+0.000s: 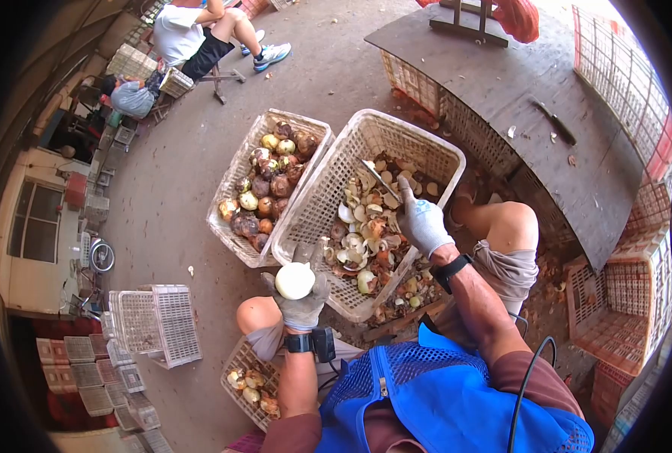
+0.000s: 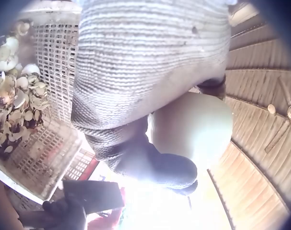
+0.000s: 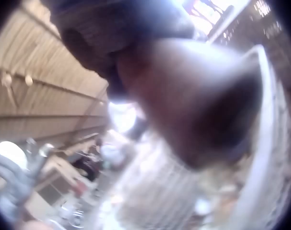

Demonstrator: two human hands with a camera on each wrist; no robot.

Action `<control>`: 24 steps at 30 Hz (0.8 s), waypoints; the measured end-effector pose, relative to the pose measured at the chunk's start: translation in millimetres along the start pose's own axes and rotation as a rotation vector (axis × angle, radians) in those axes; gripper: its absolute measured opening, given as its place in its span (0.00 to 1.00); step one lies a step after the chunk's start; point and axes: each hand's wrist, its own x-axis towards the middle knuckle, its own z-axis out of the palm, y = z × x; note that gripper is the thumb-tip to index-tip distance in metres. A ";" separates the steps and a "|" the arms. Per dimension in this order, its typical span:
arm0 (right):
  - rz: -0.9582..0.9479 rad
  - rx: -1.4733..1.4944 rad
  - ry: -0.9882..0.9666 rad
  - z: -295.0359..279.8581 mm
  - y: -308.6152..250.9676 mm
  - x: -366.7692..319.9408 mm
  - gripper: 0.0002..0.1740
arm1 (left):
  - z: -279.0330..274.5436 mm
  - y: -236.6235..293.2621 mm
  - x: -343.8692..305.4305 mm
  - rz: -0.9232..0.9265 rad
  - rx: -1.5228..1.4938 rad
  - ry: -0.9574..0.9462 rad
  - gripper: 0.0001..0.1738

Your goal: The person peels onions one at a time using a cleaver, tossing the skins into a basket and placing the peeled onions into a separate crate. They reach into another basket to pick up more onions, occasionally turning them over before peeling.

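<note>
A peeled white onion [image 1: 295, 280] sits in my gloved left hand [image 1: 303, 306], which grips it with curled fingers. In the left wrist view the onion [image 2: 193, 129] shows behind the glove's fingers. My gloved right hand [image 1: 424, 225] holds a knife [image 1: 381, 181] over the peelings crate [image 1: 306, 226]; its broad blade [image 2: 93, 196] appears in the left wrist view, and blurred and large in the right wrist view. Onion peelings [image 1: 362, 230] and cut ends lie in that crate. Beside it, a second crate [image 1: 226, 226] holds several unpeeled onions [image 1: 264, 189].
By my left knee stands a small crate [image 1: 234, 389] with onions in it. A board table [image 1: 502, 83] at the right bears another knife [image 1: 553, 123]. Stacked crates [image 1: 155, 325] stand at the left, and a seated person [image 1: 192, 38] is farther back.
</note>
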 end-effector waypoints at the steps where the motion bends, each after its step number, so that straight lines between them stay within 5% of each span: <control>1: 0.022 0.066 -0.048 -0.8 -4.9 -1.2 0.34 | 7.4 -1.8 -0.9 0.011 -0.006 0.035 0.59; 5: 0.109 0.830 -0.433 -12.7 -45.8 -15.1 0.45 | 36.0 -5.4 -0.8 0.061 -0.063 0.080 0.57; 7: 0.159 1.108 -0.632 -11.4 -56.1 -23.7 0.45 | 10.9 -2.0 1.9 0.016 -0.018 -0.049 0.58; 12: 0.204 1.198 -0.767 -5.1 -69.6 -38.9 0.29 | 5.5 -12.3 4.7 -0.058 0.122 -0.211 0.58; 16: 0.075 1.167 -0.864 10.1 -59.9 -37.8 0.32 | 3.0 -17.0 2.4 -0.111 0.165 -0.050 0.59; 19: 0.108 0.811 -0.657 4.5 -60.8 -37.9 0.36 | 2.8 -15.1 5.8 -0.137 0.301 -0.084 0.59; 20: -0.169 0.433 -0.332 28.1 -41.0 -34.7 0.43 | 9.2 -15.4 7.1 -0.114 0.353 -0.089 0.59; 21: -0.147 0.114 -0.298 10.8 -43.1 -31.4 0.47 | 13.4 -15.5 7.6 -0.091 0.404 -0.094 0.58; 24: -0.085 0.011 -0.195 6.5 -24.8 -19.0 0.47 | 14.2 -10.7 4.2 -0.046 0.353 -0.125 0.58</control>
